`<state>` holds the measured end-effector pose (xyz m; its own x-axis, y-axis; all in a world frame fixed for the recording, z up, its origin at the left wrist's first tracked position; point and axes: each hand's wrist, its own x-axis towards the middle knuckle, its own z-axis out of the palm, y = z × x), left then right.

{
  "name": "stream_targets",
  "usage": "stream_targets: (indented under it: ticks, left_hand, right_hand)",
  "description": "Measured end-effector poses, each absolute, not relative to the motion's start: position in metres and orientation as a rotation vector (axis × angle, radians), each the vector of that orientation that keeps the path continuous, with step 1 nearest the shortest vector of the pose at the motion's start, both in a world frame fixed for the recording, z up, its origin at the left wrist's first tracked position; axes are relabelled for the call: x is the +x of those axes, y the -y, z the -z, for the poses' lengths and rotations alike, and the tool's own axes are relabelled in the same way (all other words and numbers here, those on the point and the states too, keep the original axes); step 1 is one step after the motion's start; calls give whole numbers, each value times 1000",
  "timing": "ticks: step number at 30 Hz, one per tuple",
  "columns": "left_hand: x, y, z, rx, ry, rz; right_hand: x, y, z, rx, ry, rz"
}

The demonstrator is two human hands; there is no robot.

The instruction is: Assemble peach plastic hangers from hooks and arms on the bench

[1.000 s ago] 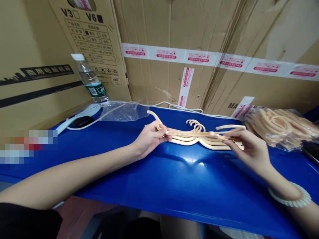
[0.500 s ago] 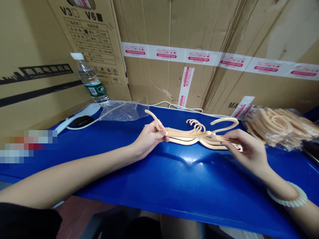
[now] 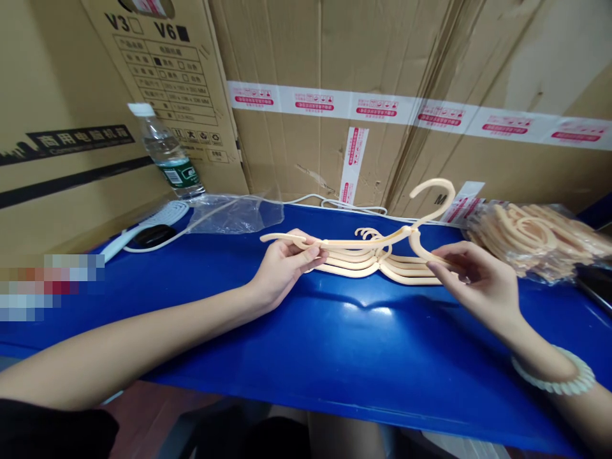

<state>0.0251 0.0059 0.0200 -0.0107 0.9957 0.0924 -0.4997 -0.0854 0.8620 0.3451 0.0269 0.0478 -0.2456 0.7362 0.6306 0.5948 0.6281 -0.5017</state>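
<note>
A cream plastic clothes hanger (image 3: 368, 243) is held up between both hands, its large hook pointing upward on the right side. My left hand (image 3: 289, 264) pinches its left end, where a curved piece sticks out to the left past the fingers. Around its right arm the fingers of my right hand (image 3: 478, 280) are closed. Behind and below the held hanger, several matching hangers (image 3: 351, 273) lie nested together on the blue table (image 3: 335, 357), their hooks towards the back. My fingers hide both ends of the held hanger.
At right lies a clear bag of more hangers (image 3: 535, 239), beside a dark object (image 3: 595, 287). Left stand a water bottle (image 3: 174, 159), a pale hairbrush (image 3: 148, 226) and a black mouse-like object (image 3: 157, 236). A plastic bag (image 3: 234, 213) and white cable lie before cardboard boxes (image 3: 296, 146).
The held hanger has turned, so its hook now stands higher and more upright. The curved piece at its left end has swung down to nearly level. Both hands keep their grip.
</note>
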Motion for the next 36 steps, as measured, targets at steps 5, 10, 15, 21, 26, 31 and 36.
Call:
stream_targets:
  ticks: [5,10,15,21,26,31,36]
  left_hand:
    - [34,18,-22,1350,-888,-1210]
    - [41,48,-20,2533,-536,-849]
    - [40,48,-13,2823,-580,-649]
    - [37,43,-11,2752,-736,-576]
    - [38,45,-12,2782,-790,-553]
    - [37,44,-11,2872,-856,-499]
    - [33,38,-10,2891,-937,-436]
  right_hand:
    - [352,-30,-62,-1113,1891,-467]
    - [360,-33,-67,-1139,2092,-592]
    - [360,-35,-55,-1178,2322,-571]
    - [359,-36,-53,-1165,2545,-456]
    - [359,-38,-52,-1109,2633,-304]
    - [362,-41,-51,-1154,2622,-265]
    - [365,-44,-49,-1205,2635,-231]
